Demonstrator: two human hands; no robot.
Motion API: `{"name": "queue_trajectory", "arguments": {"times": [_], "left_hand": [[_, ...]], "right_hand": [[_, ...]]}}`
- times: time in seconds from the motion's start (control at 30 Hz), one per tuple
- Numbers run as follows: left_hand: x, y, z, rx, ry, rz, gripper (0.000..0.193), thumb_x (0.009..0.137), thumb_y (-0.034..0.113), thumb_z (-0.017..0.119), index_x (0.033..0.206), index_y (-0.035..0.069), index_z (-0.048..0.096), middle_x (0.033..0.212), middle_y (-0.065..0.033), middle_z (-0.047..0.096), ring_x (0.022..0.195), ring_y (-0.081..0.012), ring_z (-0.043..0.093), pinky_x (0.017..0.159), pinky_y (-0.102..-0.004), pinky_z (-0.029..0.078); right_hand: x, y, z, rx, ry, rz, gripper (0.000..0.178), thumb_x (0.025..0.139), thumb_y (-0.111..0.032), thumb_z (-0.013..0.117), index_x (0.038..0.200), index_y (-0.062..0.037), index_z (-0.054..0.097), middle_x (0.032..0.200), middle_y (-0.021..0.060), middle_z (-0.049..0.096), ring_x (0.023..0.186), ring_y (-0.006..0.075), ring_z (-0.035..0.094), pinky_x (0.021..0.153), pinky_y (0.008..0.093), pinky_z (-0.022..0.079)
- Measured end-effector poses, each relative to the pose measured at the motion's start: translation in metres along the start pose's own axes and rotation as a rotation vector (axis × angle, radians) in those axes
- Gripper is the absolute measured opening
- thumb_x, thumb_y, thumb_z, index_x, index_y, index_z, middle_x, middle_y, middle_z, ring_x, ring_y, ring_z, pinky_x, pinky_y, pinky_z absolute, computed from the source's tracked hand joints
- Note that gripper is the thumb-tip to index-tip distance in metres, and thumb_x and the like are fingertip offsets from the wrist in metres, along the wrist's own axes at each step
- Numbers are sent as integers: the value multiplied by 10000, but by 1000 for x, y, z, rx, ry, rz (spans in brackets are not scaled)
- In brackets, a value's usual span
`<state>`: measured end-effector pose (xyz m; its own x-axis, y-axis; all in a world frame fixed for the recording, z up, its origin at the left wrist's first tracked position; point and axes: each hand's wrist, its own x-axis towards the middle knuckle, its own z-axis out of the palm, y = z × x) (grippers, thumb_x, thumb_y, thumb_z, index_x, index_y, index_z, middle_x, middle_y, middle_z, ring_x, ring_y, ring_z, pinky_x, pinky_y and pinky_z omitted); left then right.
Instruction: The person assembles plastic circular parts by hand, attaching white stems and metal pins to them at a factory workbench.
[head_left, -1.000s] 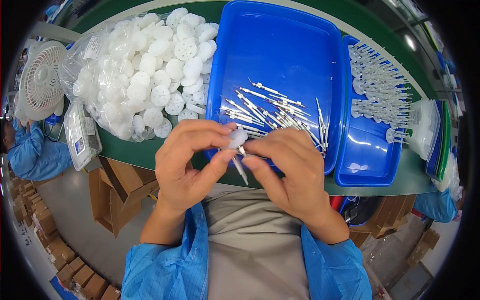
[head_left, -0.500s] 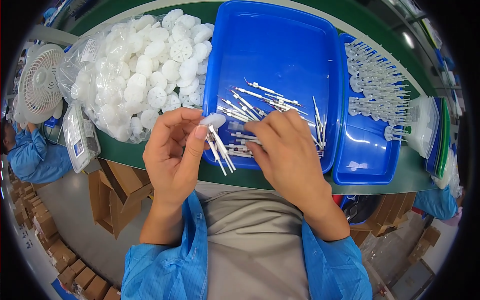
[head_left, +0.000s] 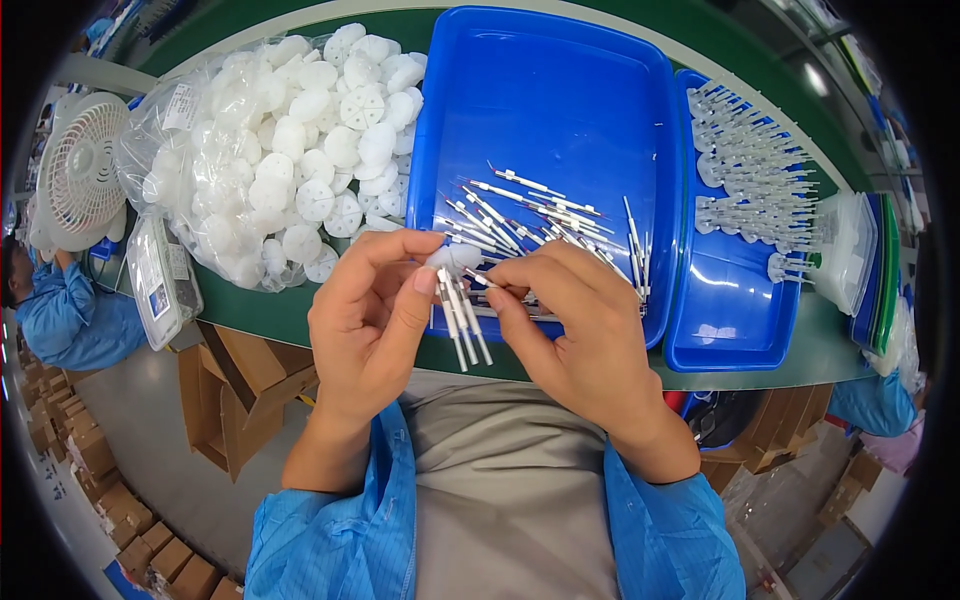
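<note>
Between thumb and fingers of my left hand (head_left: 362, 325) is a white plastic disc (head_left: 455, 257), with several thin white rods (head_left: 463, 325) hanging from it. My right hand (head_left: 585, 335) pinches a single thin white rod (head_left: 479, 276) close to the disc's right edge; whether its tip touches the disc I cannot tell. Both hands are over the near edge of a large blue tray (head_left: 550, 110). Loose white rods (head_left: 490, 222) with dark thin ends lie in that tray, partly hidden behind my right hand.
A clear bag of white discs (head_left: 290, 150) lies left of the tray. To the right, a smaller blue tray (head_left: 715, 330) holds rows of discs with rods (head_left: 750, 175). A white fan (head_left: 82, 170) and a clear box (head_left: 160, 285) stand at far left; cardboard boxes (head_left: 240, 400) sit below.
My right hand has come away from the rods in the tray with one rod, toward the disc. My left hand has shifted slightly right and nearer, its disc now tilted differently.
</note>
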<state>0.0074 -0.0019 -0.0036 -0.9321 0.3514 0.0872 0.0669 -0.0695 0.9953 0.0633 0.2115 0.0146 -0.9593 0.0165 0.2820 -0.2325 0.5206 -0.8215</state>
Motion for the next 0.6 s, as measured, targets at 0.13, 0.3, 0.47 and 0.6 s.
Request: {"name": "queue_trajectory", "arguments": {"times": [0.13,0.3,0.47,0.6], "left_hand": [[-1,0,1,-7,-12,-1,248,1124,-50,663,1369,-67,699,1211,-99,716,999,-108,733,854,-238,581],[-1,3,0,18,-34,19,246,1115,-47,679,1359,-66,702,1236,-116,708,1038,-126,734,871,-250,593],[3,5,-4,215,-103,171,249,1048,-88,704,1293,-70,748,1260,-159,687,1095,-186,725,925,-289,628],[5,6,-3,205,-85,161,265,1019,-108,705,1274,-69,762,1261,-166,689,1072,-192,723,911,-293,634]], "right_hand": [[-2,-3,-4,-1,-19,35,179,932,5,816,1102,-18,764,949,136,717,808,333,715,705,443,561],[-2,-5,-8,56,-36,89,165,930,30,801,1091,4,779,867,103,695,711,231,628,639,371,488],[0,-11,-14,81,-72,141,152,952,23,777,1104,14,780,915,139,748,752,276,758,650,377,582],[-2,-12,-13,86,-86,176,146,972,-11,810,1115,12,786,905,136,760,725,259,751,632,370,575]]}}
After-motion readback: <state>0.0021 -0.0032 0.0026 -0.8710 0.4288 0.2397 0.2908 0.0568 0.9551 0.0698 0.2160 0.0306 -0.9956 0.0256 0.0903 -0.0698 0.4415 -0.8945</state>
